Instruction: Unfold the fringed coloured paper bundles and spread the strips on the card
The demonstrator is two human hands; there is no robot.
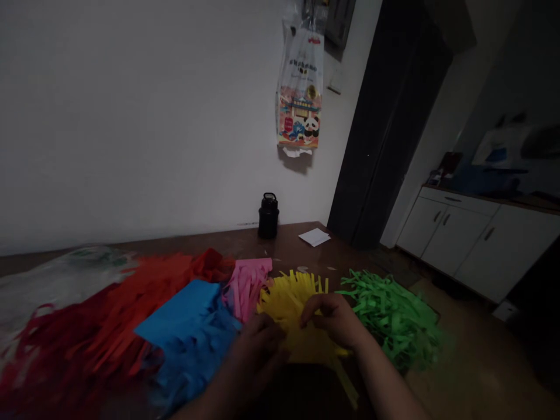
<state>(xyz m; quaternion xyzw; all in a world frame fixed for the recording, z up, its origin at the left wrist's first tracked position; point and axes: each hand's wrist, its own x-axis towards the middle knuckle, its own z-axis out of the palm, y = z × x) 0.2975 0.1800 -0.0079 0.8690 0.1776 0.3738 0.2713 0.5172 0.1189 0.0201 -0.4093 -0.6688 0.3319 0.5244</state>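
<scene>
A sheet of yellow fringed paper (301, 344), cut into strips along its far side, lies in front of me at the table's near edge. My left hand (262, 344) is at its left side, fingers bent and closed on the paper; that hand is dark and partly blurred. From the right, my right hand (335, 318) reaches over the sheet with curled fingers pinching among the yellow strips. Pink fringed paper (249, 283) lies just beyond my left hand. Blue fringed paper (188, 321) is to its left, and green fringed paper (394, 318) is right of my right hand.
Red and orange paper strips (126, 315) and clear plastic wrapping (65, 271) cover the left of the table. A black flask (268, 217) and a white paper (314, 237) stand and lie at the back. A printed bag (300, 99) hangs on the wall; white cabinets (459, 233) are at right.
</scene>
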